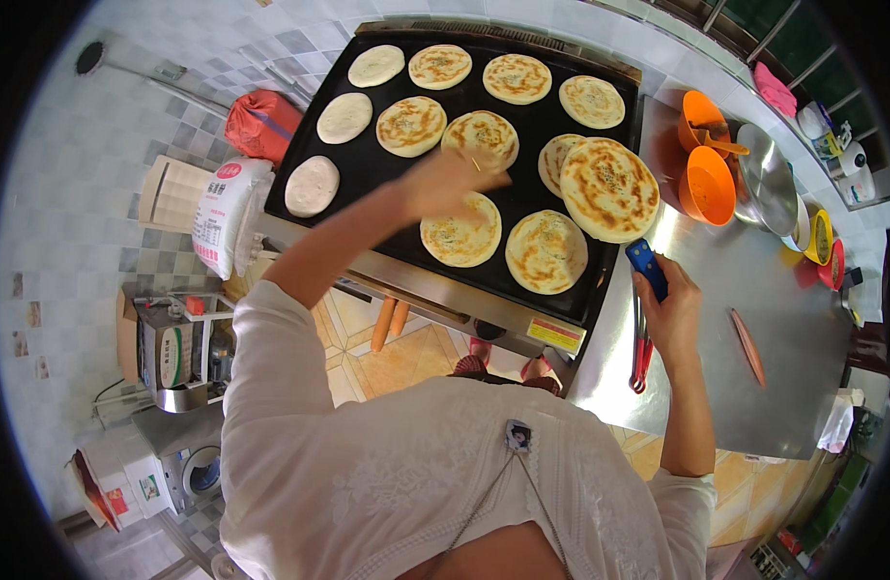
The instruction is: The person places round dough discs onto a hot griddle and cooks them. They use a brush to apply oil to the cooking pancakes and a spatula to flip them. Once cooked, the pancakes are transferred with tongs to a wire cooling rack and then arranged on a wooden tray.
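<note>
Golden-brown patches mottle the big bread, which sits just beyond the fingers of the right hand, overlapping a smaller bread on its far left side. Those right fingers are curled firmly around a blue handle whose far end runs up to the bread's near edge; whatever it joins underneath is hidden from me. The left hand hangs over the griddle, a browned bread just past its fingers and a paler one on the near side. It is too blurred for me to tell how wide its fingers stand or whether they touch anything. From here I judge the big bread fairly light for its breadth, its browned skin dry rather than slippery, the middle soft enough to sag or tear if pinched at one point. Broad support under its centre suits it best, with flat fingers steadying the rim opposite the handle, and briefly, since it is likely hot. Farther left of the left fingers, a pale round looks limper and easier to dent. Red-handled tongs lie to the near left of the right fingers.
</note>
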Demonstrator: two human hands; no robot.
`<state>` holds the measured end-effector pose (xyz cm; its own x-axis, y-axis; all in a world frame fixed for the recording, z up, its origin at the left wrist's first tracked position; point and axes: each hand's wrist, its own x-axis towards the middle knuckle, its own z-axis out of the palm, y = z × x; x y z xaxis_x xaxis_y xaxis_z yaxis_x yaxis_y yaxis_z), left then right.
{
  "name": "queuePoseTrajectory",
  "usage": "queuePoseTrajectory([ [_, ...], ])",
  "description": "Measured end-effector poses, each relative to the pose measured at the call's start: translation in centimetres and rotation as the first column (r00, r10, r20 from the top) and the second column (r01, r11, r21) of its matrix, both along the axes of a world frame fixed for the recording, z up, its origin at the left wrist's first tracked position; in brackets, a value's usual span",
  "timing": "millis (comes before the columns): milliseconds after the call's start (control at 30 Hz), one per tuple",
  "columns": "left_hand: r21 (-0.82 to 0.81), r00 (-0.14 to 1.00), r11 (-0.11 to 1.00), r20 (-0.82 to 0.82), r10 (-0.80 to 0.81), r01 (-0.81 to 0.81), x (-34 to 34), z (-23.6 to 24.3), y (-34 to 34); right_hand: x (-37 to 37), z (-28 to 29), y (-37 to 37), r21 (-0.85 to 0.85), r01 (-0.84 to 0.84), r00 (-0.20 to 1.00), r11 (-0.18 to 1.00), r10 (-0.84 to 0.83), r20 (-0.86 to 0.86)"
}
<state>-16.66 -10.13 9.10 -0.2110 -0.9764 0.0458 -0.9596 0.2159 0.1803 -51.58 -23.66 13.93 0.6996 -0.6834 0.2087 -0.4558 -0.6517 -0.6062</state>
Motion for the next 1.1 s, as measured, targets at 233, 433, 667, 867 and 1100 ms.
queuePoseTrajectory([
  [233,0.234,0.996,0.968,0.052,0.076,-0.086,-1.0,0.2,5.5,0.7,0.6,0.2,-0.011,-0.019,1.0,1.0,0.019,0.007],
  [433,0.286,0.952,0.909,0.082,0.294,-0.305,5.7,0.7,6.4,-0.1,0.1,0.1,-0.024,0.006,0.999,1.0,-0.005,0.035],
  [667,0.087,0.888,0.886,0.126,0.443,-0.455,4.6,-4.2,-4.9,0.0,0.8,0.3,-0.028,-0.014,1.0,1.0,0.013,-0.015],
  [867,0.181,0.985,0.969,0.075,0.157,-0.168,1.8,-3.7,-0.8,-1.4,0.2,0.0,0.018,0.02,0.999,1.0,-0.02,0.025],
  [1100,0.205,0.95,0.928,0.105,0.294,-0.31,2.4,-2.4,-1.1,0.0,0.0,0.2,0.021,-0.027,1.0,0.999,0.027,0.002],
])
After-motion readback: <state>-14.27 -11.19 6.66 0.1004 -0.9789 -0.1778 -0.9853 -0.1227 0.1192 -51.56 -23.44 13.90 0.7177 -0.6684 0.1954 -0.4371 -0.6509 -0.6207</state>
